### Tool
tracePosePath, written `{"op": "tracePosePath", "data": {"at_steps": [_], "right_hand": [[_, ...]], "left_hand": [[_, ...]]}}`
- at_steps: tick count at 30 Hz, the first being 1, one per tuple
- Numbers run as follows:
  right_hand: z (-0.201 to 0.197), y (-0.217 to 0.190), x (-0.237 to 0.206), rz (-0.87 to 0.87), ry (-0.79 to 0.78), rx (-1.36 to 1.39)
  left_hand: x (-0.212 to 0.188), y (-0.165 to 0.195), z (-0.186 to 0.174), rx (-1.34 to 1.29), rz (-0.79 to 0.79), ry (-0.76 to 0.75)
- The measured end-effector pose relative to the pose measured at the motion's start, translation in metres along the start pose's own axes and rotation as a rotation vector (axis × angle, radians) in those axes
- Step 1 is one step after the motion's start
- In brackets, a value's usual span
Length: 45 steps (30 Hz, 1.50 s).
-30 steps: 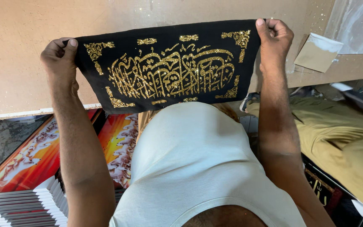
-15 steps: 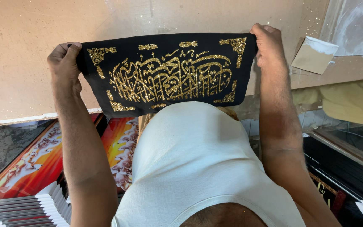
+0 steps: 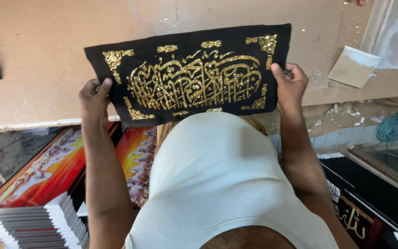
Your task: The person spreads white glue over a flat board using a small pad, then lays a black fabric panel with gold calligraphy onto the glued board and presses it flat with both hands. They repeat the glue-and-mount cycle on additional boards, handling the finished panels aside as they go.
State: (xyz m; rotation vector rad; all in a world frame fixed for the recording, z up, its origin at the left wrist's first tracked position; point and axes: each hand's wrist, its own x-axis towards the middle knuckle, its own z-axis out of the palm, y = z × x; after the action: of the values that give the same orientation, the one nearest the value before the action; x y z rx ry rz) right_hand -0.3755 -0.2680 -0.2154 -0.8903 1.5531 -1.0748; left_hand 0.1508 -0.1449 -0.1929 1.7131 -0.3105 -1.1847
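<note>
Both hands, left hand (image 3: 95, 94) and right hand (image 3: 290, 83), pinch the black rectangular cloth with gold glitter lettering (image 3: 192, 76) over the brown board desk's (image 3: 38, 69) near edge; loose glitter could probably shed.

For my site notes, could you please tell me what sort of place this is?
Probably a small framing or decorative-art workshop: a black cloth with gold glitter ornament held over a glitter-dusted board worktop, with stacked frames and finished colourful pictures below.
</note>
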Motion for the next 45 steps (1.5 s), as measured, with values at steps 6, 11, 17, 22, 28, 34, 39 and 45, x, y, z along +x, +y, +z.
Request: {"op": "tracePosePath", "data": {"at_steps": [6, 11, 17, 22, 28, 34, 39, 45], "right_hand": [[-0.005, -0.002, 0.012, -0.083, -0.060, -0.072], [-0.010, -0.020, 0.011, -0.093, -0.131, 0.009], [-0.008, -0.040, 0.005, -0.045, -0.177, 0.068], [-0.013, -0.053, 0.001, 0.193, -0.323, 0.451], [-0.007, -0.045, 0.001, 0.276, -0.363, 0.573], [-0.004, -0.040, -0.001, 0.222, -0.409, 0.622], [-0.004, -0.041, -0.001, 0.172, -0.385, 0.605], [-0.006, -0.040, 0.001, 0.164, -0.384, 0.602]], "left_hand": [[0.005, 0.015, -0.004, -0.035, 0.095, 0.003], [-0.001, 0.035, -0.006, -0.058, 0.164, -0.019], [0.001, 0.036, -0.009, -0.113, 0.142, -0.018], [0.006, 0.025, -0.009, -0.216, 0.123, -0.025], [0.005, 0.028, -0.009, -0.244, 0.114, -0.026], [-0.004, 0.038, 0.000, -0.275, 0.107, -0.037], [-0.005, 0.038, 0.009, -0.463, 0.127, -0.176], [0.006, 0.026, 0.010, -0.547, 0.120, -0.246]]}}
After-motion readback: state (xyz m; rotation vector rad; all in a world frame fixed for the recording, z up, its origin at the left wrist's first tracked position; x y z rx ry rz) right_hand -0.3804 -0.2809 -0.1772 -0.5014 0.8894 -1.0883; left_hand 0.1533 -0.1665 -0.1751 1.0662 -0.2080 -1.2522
